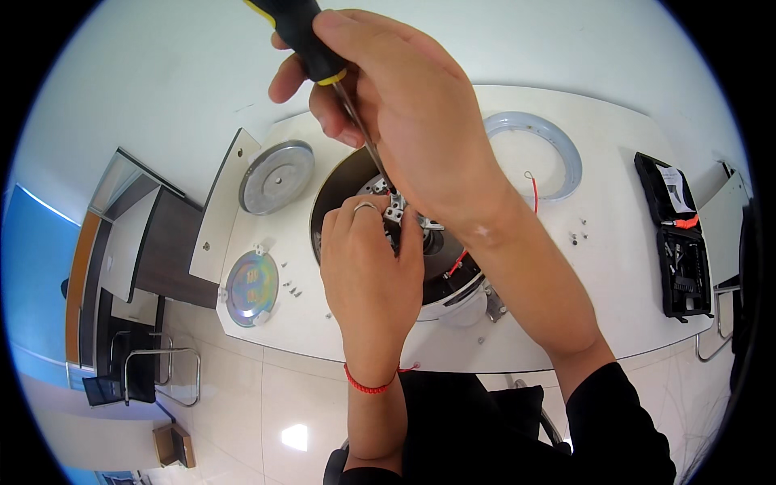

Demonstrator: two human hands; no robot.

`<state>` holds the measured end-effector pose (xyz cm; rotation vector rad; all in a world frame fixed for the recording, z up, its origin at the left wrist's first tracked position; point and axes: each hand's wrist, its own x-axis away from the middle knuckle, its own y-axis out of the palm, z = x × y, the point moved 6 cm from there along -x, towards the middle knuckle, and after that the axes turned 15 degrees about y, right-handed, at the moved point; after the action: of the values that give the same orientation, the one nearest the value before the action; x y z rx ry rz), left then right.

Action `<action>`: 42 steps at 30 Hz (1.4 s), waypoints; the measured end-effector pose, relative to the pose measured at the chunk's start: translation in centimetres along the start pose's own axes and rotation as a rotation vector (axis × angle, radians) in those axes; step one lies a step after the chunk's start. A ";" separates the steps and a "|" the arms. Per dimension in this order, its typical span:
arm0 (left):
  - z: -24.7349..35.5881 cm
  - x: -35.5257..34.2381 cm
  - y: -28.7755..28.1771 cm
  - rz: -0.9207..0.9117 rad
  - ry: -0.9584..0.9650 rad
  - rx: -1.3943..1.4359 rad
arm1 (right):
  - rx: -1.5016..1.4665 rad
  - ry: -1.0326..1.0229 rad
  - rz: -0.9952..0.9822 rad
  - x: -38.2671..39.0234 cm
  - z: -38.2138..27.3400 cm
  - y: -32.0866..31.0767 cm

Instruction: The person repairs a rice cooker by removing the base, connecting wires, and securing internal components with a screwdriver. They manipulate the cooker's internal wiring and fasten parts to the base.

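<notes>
My right hand [412, 105] grips a black and yellow screwdriver [303, 36]. Its shaft slants down to a small metal bracket [394, 208] inside an opened round appliance body [323, 190] with a dark inner wall. My left hand [368, 259], wearing a ring and a red braided bracelet, reaches into that body and is closed around the bracket with thumb and fingers. Their tips are partly hidden. A red wire [459, 263] runs inside the body, and another red wire [534, 190] with a ring end sticks out past my right forearm.
A grey metal lid [276, 178] and a shiny round disc [252, 287] lie on the white table [299, 323] at left. At far right are a pale ring [572, 153] and an open black tool case [683, 267]. Small screws [575, 238] are scattered on both sides.
</notes>
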<state>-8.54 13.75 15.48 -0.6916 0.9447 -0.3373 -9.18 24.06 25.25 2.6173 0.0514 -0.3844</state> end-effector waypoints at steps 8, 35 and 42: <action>0.2 -0.2 0.1 -0.009 0.000 0.000 | -0.011 -0.192 0.035 -0.3 0.8 0.2; 0.2 -0.1 0.2 -0.019 -0.029 0.003 | -0.039 -0.233 0.012 0.4 0.1 -1.1; 0.2 0.0 0.1 0.048 0.003 0.028 | -0.051 -0.264 0.092 1.1 -0.7 -1.2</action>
<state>-8.37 13.92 15.53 -0.6419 0.9561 -0.3092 -8.10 25.40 25.00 2.4859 -0.1447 -0.6824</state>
